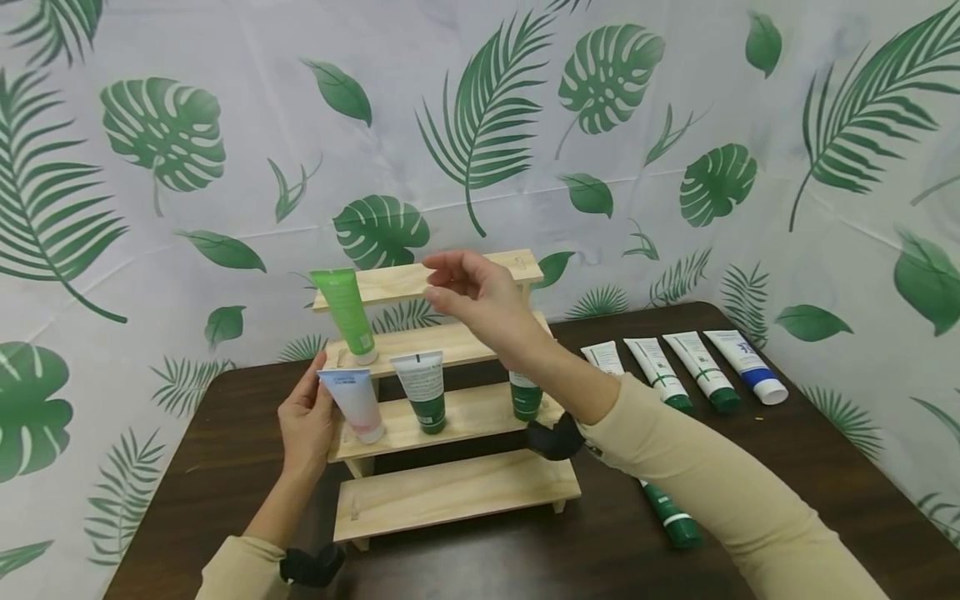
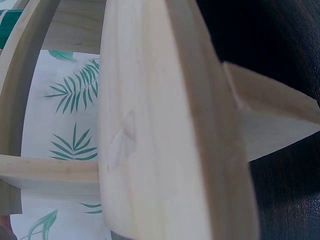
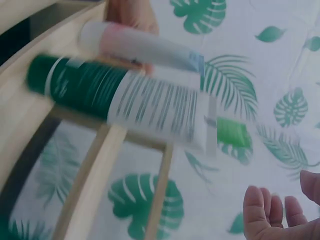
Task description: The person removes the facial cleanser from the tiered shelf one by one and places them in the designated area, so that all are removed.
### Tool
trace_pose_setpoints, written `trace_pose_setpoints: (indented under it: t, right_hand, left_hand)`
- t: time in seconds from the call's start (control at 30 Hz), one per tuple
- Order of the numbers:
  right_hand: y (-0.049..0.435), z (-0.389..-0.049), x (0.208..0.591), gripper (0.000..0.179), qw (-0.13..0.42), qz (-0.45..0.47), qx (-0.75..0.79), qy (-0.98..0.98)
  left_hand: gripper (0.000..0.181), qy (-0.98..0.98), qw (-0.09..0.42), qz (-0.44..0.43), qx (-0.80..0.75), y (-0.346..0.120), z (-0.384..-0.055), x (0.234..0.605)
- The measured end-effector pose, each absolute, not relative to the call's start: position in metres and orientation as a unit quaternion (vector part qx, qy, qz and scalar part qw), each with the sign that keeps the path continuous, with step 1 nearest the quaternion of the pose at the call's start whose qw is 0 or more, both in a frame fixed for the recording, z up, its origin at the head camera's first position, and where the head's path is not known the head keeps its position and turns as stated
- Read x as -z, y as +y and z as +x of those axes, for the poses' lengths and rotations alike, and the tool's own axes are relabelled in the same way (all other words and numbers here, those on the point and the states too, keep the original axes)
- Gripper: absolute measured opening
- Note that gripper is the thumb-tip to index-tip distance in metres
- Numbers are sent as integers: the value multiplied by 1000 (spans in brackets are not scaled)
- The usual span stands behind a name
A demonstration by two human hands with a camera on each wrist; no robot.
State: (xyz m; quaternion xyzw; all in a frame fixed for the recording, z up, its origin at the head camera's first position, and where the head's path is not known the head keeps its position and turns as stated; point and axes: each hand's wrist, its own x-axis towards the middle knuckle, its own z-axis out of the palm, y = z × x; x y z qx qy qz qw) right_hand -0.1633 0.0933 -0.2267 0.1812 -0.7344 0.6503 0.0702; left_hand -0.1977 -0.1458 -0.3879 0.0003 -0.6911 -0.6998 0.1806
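My left hand (image 1: pixel 307 421) grips the left end of a tiered wooden rack (image 1: pixel 457 492), beside a pink-and-white tube (image 1: pixel 356 406). My right hand (image 1: pixel 483 300) is raised before the top tier, fingers loosely bent and holding nothing; in the right wrist view its fingers (image 3: pixel 257 210) show at the lower right. A lime green tube (image 1: pixel 345 312) stands tilted on the second tier from the top. On the tier below, a white-and-green tube (image 1: pixel 422 392) stands right of the pink one. Another green-capped tube (image 1: pixel 527 396) there is partly hidden by my right forearm.
Right of the rack, several white tubes lie in a row on the dark table (image 1: pixel 217 450), including a blue-banded one (image 1: pixel 746 364). A green tube (image 1: pixel 670 512) lies nearer, partly under my right sleeve. A leaf-print cloth (image 1: pixel 480 125) hangs behind.
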Motion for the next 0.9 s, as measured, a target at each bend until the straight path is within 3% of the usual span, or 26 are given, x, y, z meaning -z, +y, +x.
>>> trace_pose_setpoints:
  t: [0.3,0.9]
  right_hand:
    - [47,-187,233,38,19,143,-677,-721]
    - [9,-214,237,34,-9,85,-673,-734]
  left_hand:
    - [41,-696,179,1,695,-148,-198,390]
    - [40,-671,199,-25,714,-147,-198,391]
